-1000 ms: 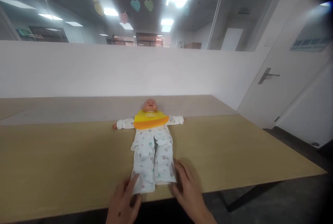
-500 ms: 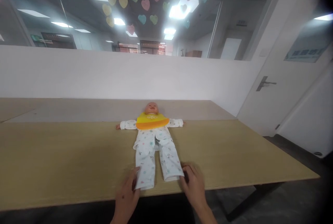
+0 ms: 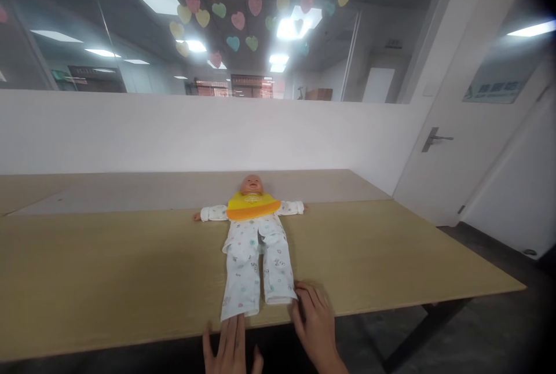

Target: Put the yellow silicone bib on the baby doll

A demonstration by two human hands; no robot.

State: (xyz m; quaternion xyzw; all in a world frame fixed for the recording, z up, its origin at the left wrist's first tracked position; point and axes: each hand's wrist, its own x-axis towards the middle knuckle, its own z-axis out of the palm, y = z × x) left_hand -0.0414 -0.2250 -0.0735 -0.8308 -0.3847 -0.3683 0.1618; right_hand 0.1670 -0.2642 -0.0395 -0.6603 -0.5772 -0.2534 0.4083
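Observation:
A baby doll (image 3: 252,184) lies on its back on the wooden table, arms spread, its head toward the wall. It wears a yellow bib (image 3: 254,206) with an orange lower pocket, a white printed top, and white printed trousers (image 3: 243,275). Below the hem of the left-side trouser leg, my left hand (image 3: 230,342) is open, fingers stretched forward with their tips at the hem. My right hand (image 3: 313,322) has its thumb and fingers closed at the outer hem corner of the other leg; part of that grip is hidden.
The wooden table (image 3: 108,281) has its front edge just before me. A pale grey strip (image 3: 130,189) runs along its back. Behind stand a white wall (image 3: 174,134) and a window with heart-shaped stickers (image 3: 255,6). A door (image 3: 460,131) is at the right.
My left hand has moved from the trouser leg's outer side to below its hem, fingers now straightened. The right-side trouser leg has shifted inward along with my right hand.

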